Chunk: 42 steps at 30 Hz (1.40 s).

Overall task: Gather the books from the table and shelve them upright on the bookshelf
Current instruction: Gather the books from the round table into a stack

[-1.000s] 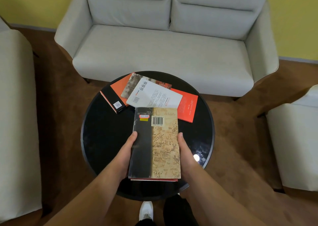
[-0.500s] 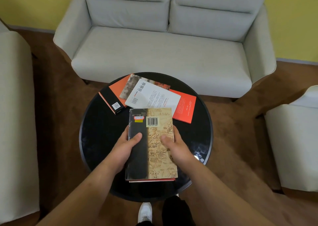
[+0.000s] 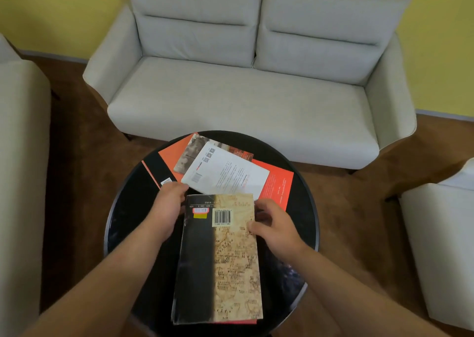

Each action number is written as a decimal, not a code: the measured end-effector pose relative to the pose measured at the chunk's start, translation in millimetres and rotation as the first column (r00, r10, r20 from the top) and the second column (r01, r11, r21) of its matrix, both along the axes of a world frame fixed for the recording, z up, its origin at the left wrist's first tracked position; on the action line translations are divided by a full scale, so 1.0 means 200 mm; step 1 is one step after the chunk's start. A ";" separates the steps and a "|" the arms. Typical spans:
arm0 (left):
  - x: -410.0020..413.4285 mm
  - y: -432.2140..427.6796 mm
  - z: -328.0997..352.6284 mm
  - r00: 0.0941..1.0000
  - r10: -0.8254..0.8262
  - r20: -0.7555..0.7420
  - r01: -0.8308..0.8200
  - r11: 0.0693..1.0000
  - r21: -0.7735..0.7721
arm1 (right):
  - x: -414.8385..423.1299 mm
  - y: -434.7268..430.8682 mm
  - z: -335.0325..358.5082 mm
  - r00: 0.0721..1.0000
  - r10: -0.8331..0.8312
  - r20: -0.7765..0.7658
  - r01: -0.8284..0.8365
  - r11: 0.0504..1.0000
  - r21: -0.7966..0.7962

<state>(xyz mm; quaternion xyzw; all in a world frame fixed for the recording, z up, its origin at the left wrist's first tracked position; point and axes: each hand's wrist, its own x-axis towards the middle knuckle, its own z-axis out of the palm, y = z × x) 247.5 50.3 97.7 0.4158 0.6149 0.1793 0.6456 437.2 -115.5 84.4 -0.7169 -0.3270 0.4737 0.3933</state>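
A book with a black and tan map cover [image 3: 230, 259] lies flat on the near part of the round black table [image 3: 128, 221], on top of a thin red book whose edge shows below it. Behind it lie a white book [image 3: 228, 175], a brown photo-cover book [image 3: 189, 152], an orange book [image 3: 278, 185] and an orange and black book [image 3: 159, 163], all overlapping. My left hand [image 3: 169, 204] is blurred, its curled fingers at the near corner of the white book. My right hand [image 3: 275, 225] rests at the map book's far right corner, thumb on the cover.
A grey two-seat sofa [image 3: 243, 105] stands just behind the table. A pale armchair [image 3: 18, 170] is at the left and another pale seat [image 3: 441, 247] at the right. Brown carpet surrounds the table. No bookshelf is in view.
Both hands slid forward from the sides of the map book to its far end. The left hand now reaches the white book's corner. The map book stays on the table.
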 end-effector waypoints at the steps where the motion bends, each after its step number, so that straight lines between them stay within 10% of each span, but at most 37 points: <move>1: 0.05 0.08 -0.01 0.999 -0.024 -0.043 0.024 1.000 0.018 | 0.05 0.07 0.01 0.998 -0.012 0.061 0.011 1.000 0.007; 7: 0.13 0.32 -0.16 0.939 -0.232 -0.253 0.245 0.969 0.020 | 0.42 0.46 -0.18 0.844 0.191 0.501 -0.067 0.964 -0.256; 11: 0.14 0.34 -0.20 0.956 -0.211 -0.205 0.210 0.977 -0.028 | 0.54 0.48 -0.30 0.776 0.454 0.438 -0.245 0.856 -0.454; 26: 0.25 0.30 -0.18 0.994 -0.074 0.086 0.082 0.992 -0.093 | 0.74 0.56 -0.37 0.593 0.566 0.573 -0.153 0.777 -0.610; 37: 0.19 0.32 0.09 0.994 0.013 0.110 -0.033 0.983 0.182 | 0.65 0.21 -0.37 0.969 0.149 0.199 -0.016 0.836 -0.549; 42: 0.13 0.25 0.32 0.985 0.094 0.143 -0.140 0.925 0.354 | 0.50 -0.01 -0.18 1.000 -0.005 -0.019 -0.005 0.888 -0.461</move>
